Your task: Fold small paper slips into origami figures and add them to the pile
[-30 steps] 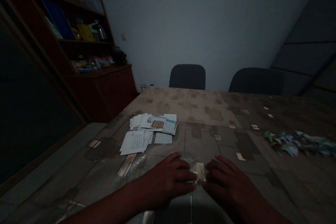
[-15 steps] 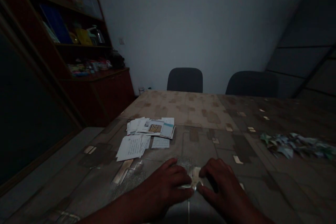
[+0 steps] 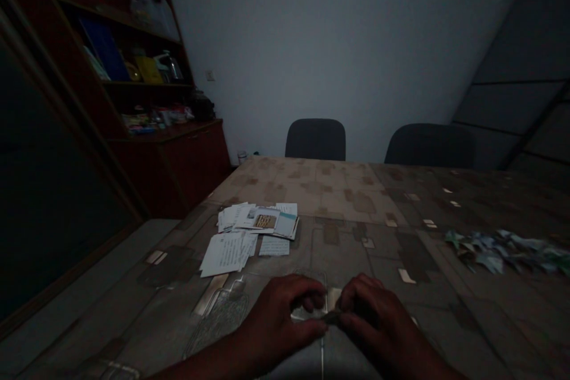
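A: Hands first?

B: Left hand (image 3: 280, 314) and right hand (image 3: 378, 322) sit close together at the near side of the table, fingers curled but not fisted. Their fingertips look pinched on a small folded paper piece (image 3: 332, 318), so neither hand has let go.

A: Risks?

B: My call: the piece is tiny, so a loose pinch could drop it onto the clear plastic sleeve (image 3: 309, 291) beneath. Pulling the hands apart too hard could tear it.

A: Hidden?

B: Fingers cover most of the piece, and the dim light hides its exact shape and colour. A pale paper strip (image 3: 333, 297) lies just past the fingertips, partly blocked.

A: Farther out?

B: Handwritten sheets (image 3: 227, 252) and cards (image 3: 262, 221) lie on the patterned tablecloth (image 3: 338, 190). On the right, a heap of blue-green folded paper (image 3: 494, 252) runs off the frame. Beyond are two dark chairs (image 3: 315, 139) and a wooden cabinet (image 3: 169, 169).
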A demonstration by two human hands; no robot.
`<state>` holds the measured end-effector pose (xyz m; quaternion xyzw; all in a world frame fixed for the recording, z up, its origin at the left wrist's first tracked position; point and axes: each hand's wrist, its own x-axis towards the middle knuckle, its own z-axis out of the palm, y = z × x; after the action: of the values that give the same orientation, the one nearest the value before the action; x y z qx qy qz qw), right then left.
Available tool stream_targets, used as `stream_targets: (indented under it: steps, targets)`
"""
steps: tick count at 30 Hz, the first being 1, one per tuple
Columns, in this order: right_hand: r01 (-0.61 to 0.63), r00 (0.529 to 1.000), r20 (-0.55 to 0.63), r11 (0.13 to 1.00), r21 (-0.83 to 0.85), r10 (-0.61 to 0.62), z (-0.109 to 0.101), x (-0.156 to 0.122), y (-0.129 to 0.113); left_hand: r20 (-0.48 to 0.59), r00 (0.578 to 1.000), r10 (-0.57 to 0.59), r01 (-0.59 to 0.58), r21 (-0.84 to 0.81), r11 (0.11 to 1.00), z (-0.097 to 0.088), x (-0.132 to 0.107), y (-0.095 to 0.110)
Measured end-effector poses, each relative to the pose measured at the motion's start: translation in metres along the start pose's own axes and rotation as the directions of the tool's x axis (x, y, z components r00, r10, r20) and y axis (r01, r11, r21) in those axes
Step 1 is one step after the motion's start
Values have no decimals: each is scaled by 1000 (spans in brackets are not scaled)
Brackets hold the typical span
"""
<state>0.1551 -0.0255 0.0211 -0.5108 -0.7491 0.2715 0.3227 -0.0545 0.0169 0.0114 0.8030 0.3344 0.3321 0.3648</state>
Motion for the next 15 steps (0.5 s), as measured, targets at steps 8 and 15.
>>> stream_targets:
  steps: [8, 15]
  targets:
    - [-114, 990, -59, 979, 171, 126, 4, 0, -8, -4, 909, -416, 408, -193, 892, 13, 2, 18]
    - [-177, 981, -16, 936, 303, 191, 12, -2, -3, 67, 860, -505, 484, -417, 769, 21, -1, 10]
